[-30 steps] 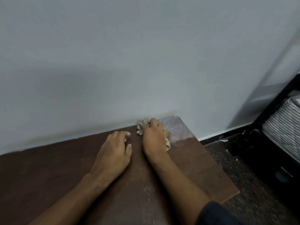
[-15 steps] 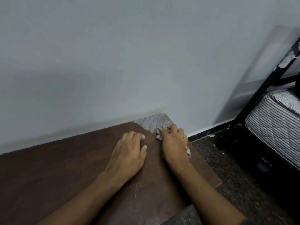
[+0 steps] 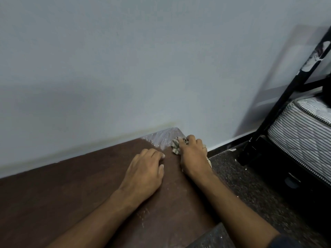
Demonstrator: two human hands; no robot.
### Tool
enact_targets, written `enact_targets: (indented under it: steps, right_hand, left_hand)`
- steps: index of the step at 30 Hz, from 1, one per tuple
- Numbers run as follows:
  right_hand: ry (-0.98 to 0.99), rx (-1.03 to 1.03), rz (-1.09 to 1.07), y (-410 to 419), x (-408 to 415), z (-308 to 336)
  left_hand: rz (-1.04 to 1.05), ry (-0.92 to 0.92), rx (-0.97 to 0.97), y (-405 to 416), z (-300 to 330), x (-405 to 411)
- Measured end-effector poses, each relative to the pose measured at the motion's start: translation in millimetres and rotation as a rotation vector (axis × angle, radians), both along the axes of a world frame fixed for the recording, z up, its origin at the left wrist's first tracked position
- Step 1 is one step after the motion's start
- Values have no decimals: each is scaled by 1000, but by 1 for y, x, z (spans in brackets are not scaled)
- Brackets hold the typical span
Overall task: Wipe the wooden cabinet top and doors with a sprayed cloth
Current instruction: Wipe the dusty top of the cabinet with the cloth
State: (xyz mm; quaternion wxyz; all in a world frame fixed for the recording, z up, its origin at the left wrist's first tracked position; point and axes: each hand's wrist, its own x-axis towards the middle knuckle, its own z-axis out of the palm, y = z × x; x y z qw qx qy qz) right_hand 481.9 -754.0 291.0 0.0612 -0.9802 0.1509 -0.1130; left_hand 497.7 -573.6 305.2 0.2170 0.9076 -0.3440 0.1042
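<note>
The dark brown wooden cabinet top (image 3: pixel 75 190) runs along the wall and ends at a corner on the right. My right hand (image 3: pixel 194 156) grips a crumpled pale striped cloth (image 3: pixel 175 145) and presses it onto the top near the far right corner. Most of the cloth is hidden under the palm. Just behind the cloth a wet, shiny patch (image 3: pixel 161 137) covers the corner by the wall. My left hand (image 3: pixel 145 172) rests on the wood to the left of the right hand, its fingers slightly bent and holding nothing.
A grey-white wall (image 3: pixel 143 68) rises directly behind the cabinet. To the right lie a speckled dark floor (image 3: pixel 238 178), a black metal bed frame (image 3: pixel 279 104) and a striped mattress (image 3: pixel 302 129). White specks dot the near part of the wood.
My right hand has slid the cloth to the right, towards the cabinet's right edge near the corner. My left hand followed beside it. The view has turned to the right, showing more of the bed.
</note>
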Motion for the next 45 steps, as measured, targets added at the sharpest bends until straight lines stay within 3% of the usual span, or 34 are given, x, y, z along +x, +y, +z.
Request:
enact_targets:
  steps: [2,8,12,17,22,28,33,37,40,45]
  right_hand:
    - [-15,19,56,-14,-6,-3]
    - [67,115,-137,-32,40,3]
    - [95,122,-105,-22,83,11]
    - [-39,-7,98,-31,58,-5]
    - [12,10,-93,-16,91,4]
    - [-56,-82,310,-1,56,-4]
    - [-5,-19,-11,-2,81,2]
    - [2,-9,222,61,81,-1]
    - [-19,-35,409,50,68,-7]
    - [17,-21,140,37,78,1]
  left_hand:
    - [-5,-9,5,0,2,4]
    - [-1,-17,31,2,5,15]
    - [-42,-15,42,2,6,13]
    - [-22,-17,41,13,1,28]
    - [31,10,43,16,2,45]
    - [95,55,-21,33,0,61]
    - [118,68,-34,47,1,62]
    - [144,0,-107,51,4,62]
    - [136,-5,-117,55,6,59]
    - [143,50,-69,63,4,54]
